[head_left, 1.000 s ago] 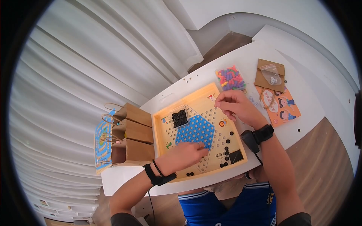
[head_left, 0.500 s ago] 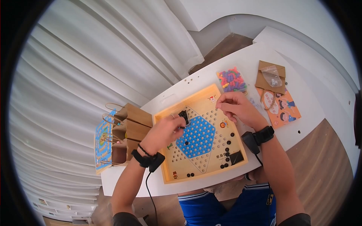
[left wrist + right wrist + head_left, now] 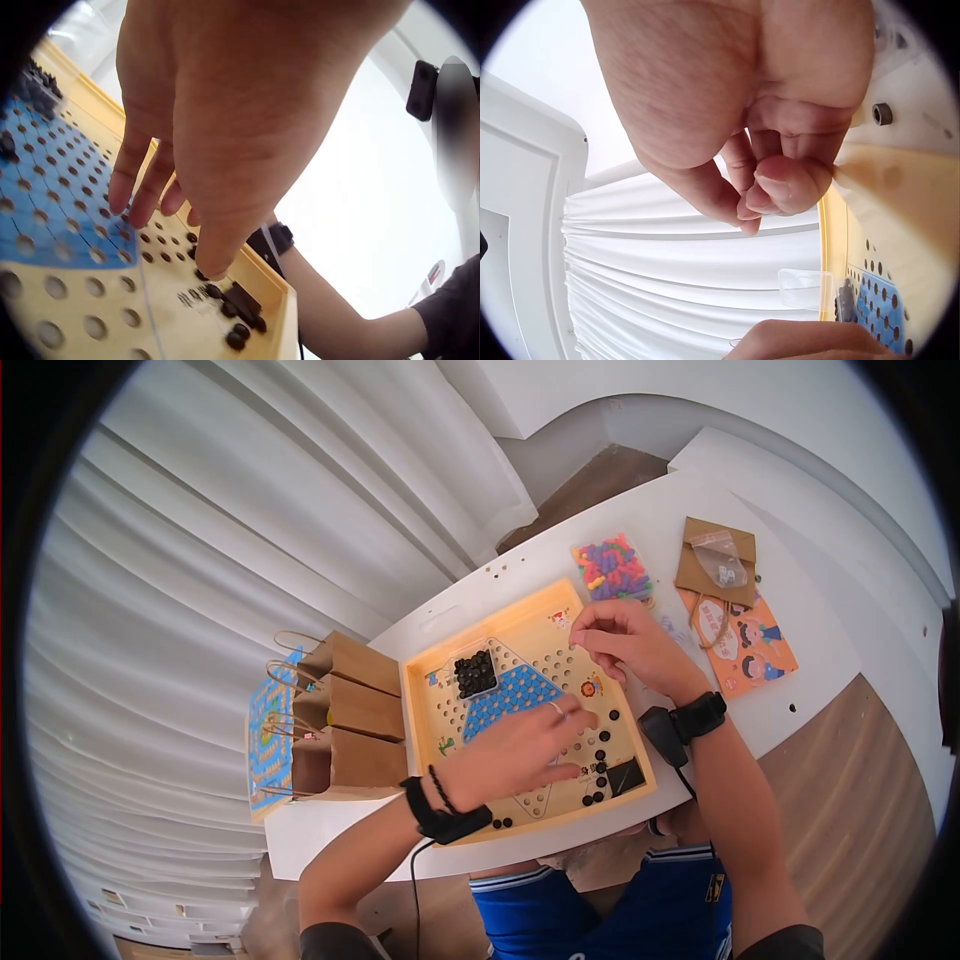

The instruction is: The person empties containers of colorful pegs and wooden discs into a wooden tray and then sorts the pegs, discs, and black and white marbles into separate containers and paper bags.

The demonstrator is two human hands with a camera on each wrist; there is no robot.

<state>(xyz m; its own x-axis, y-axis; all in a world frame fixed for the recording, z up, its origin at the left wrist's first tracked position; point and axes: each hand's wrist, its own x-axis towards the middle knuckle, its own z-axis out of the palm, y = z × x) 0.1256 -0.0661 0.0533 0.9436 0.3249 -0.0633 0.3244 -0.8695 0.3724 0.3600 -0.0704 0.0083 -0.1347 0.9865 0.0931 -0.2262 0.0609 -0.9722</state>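
A wooden board tray [image 3: 530, 628] with a star of small holes and a blue hexagon [image 3: 512, 695] lies on the table. My left hand [image 3: 520, 753] hovers over its near half, fingers apart and holding nothing. Several small black pieces [image 3: 601, 767] lie loose on the board to the right of that hand; one black piece [image 3: 7, 145] sits on the blue area in the left wrist view. A clear box of black pieces [image 3: 474, 673] stands at the board's upper left. My right hand [image 3: 637, 647] is held over the right rim, fingers loosely bent with nothing visible in them.
Brown paper bags [image 3: 365, 705] stand left of the board beside a blue printed board [image 3: 272, 745]. Behind the right hand are a box of colourful pegs [image 3: 612, 568], a folded paper bag [image 3: 697, 575] with a small plastic bag, and an orange booklet [image 3: 762, 655].
My left hand went from the board's near middle to the box of black pieces, then came back right over the board. My right hand has stayed almost still.
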